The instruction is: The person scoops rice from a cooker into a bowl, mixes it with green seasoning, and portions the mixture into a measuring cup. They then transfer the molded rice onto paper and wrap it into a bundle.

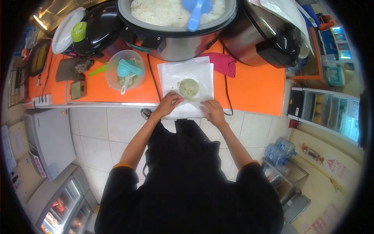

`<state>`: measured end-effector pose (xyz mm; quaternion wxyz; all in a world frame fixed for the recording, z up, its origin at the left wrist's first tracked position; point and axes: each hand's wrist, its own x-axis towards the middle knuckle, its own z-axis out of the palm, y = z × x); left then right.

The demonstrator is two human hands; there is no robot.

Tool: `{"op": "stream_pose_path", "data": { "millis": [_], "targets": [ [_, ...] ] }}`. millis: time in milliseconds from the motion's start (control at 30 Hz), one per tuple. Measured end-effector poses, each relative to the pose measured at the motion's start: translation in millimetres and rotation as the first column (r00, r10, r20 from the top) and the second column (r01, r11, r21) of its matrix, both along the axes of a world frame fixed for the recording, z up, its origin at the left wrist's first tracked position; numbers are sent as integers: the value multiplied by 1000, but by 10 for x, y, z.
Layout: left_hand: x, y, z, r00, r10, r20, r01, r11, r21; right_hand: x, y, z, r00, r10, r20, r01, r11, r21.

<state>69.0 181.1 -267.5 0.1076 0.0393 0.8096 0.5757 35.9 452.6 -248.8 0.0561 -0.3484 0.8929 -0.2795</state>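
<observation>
A round mound of pale green rice [189,88] lies on a stack of white paper sheets [171,72] at the front edge of the orange table. My left hand [170,104] is at the near left of the mound, its fingers closed on the paper. On the other side, my right hand [214,110] pinches the paper at the near right, thumb underneath. Both hands are apart from the rice. The near part of the paper hangs over the table edge toward my black apron.
A large cooker of white rice [177,15] with a blue scoop [195,15] stands behind the paper. Left of it is a clear tub [113,74] holding turquoise and white scoops. A closed cooker [257,35] and a pink cloth [223,64] are at right. Black cords cross the table [253,91].
</observation>
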Motion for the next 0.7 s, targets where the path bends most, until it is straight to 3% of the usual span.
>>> {"op": "stream_pose_path", "data": {
  "millis": [133,200,267,300,367,400,467,533,633,700],
  "targets": [
    [-33,34,11,995,87,41,-86,996,-12,-49,-266,235,997,-56,-56,54,998,-36],
    [-62,20,131,992,113,52,-113,994,-12,-76,-235,-19,998,-53,35,48,991,125],
    [-52,43,420,991,127,42,-108,941,-320,-101,-237,-41,996,-70,-46,72,996,43],
    [14,78,443,990,132,42,-112,940,-322,-92,-219,-46,988,-101,-118,98,995,-32],
    [171,165,473,968,-1,-250,-147,807,-572,-79,-145,-51,987,-95,-127,102,994,47],
    [267,145,342,968,2,-252,-150,807,-572,-86,-101,-50,986,-90,-137,107,987,123],
    [425,0,44,947,-206,-247,-6,756,-655,-106,59,-67,992,-53,-113,64,993,95],
    [502,-96,71,930,-162,-331,-79,790,-608,-77,186,-53,996,-19,-86,25,997,70],
    [558,-234,220,948,-170,-270,-2,843,-537,-19,306,82,992,32,-118,-20,994,104],
    [552,-323,246,927,-243,-286,86,880,-468,-37,370,112,986,151,-69,-147,987,70]
  ]
}}
